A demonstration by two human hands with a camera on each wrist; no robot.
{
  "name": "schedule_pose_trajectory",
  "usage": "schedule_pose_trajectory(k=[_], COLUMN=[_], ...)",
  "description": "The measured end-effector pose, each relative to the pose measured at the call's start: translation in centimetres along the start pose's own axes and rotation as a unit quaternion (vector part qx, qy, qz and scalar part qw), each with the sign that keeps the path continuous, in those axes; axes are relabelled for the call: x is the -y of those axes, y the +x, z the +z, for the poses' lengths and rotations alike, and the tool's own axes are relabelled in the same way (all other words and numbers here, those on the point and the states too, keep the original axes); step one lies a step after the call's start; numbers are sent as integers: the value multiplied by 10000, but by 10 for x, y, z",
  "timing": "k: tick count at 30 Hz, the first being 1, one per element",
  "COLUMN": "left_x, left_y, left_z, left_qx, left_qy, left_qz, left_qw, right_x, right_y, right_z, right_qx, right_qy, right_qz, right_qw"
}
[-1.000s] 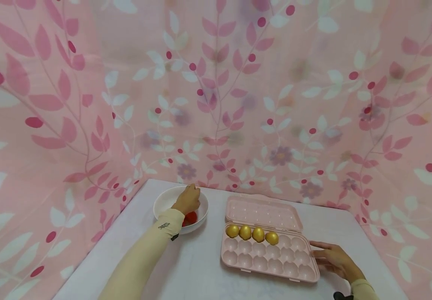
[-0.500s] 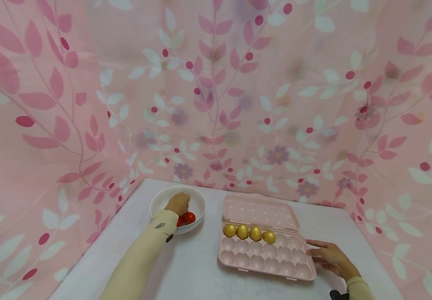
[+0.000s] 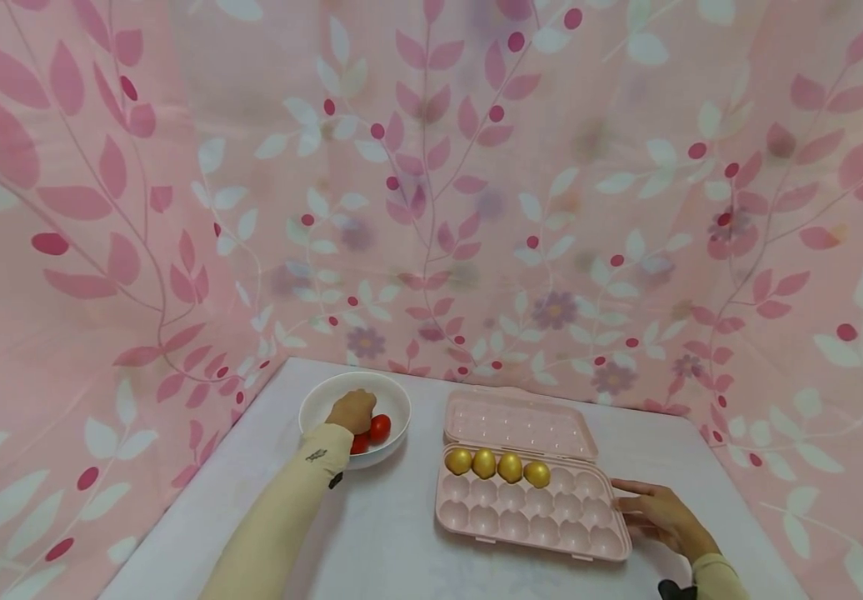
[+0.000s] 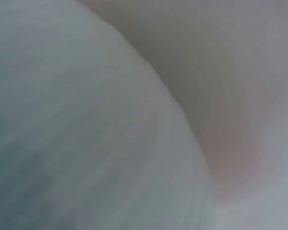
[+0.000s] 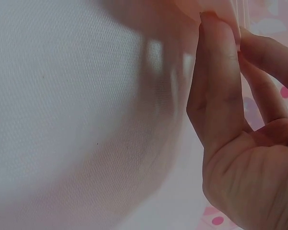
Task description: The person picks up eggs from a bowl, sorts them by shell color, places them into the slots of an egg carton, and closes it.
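Observation:
My left hand (image 3: 352, 411) reaches down into a white bowl (image 3: 313, 406) at the back left. Its fingers are hidden from above, so what they hold cannot be told. Beside it in the bowl lie shiny red rounded things, one red ball (image 3: 380, 428) plainly visible. My right hand (image 3: 660, 514) holds the right edge of a pink egg box (image 3: 536, 530). In the right wrist view its fingers (image 5: 221, 81) lie on both sides of the rim. Several gold eggs (image 3: 510, 467) fill the left part of the box's back row.
The egg box's lid (image 3: 521, 425) lies open toward the back. A white cloth (image 3: 394, 533) covers the table. Floral pink curtains (image 3: 431, 208) stand close behind and on both sides. The left wrist view shows mostly a blurred pale curved surface (image 4: 101, 124).
My left hand has sunk lower into the bowl, and the red things there have shifted. The right hand keeps its place at the egg box. The head view has turned slightly.

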State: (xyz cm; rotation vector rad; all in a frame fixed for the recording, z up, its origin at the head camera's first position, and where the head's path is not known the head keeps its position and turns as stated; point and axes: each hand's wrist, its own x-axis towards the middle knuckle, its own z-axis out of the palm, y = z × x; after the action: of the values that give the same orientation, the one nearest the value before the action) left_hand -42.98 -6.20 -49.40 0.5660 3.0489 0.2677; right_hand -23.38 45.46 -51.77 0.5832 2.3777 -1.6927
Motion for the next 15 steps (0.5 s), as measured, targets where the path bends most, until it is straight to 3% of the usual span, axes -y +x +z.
schedule_pose_trajectory(k=[8,15], left_x=[9,4], left_y=[-2,-4], left_z=[-2,-16], left_qx=[-51,-177], left_qy=[-309,-924], left_qz=[7,68], left_qw=[9995,9955], right_x=[1,4], right_y=[0,-3], right_z=[3,1], right_qx=[-20,-59], right_qy=[-54,-69], right_qz=[2,80], right_qw=[10000,9999])
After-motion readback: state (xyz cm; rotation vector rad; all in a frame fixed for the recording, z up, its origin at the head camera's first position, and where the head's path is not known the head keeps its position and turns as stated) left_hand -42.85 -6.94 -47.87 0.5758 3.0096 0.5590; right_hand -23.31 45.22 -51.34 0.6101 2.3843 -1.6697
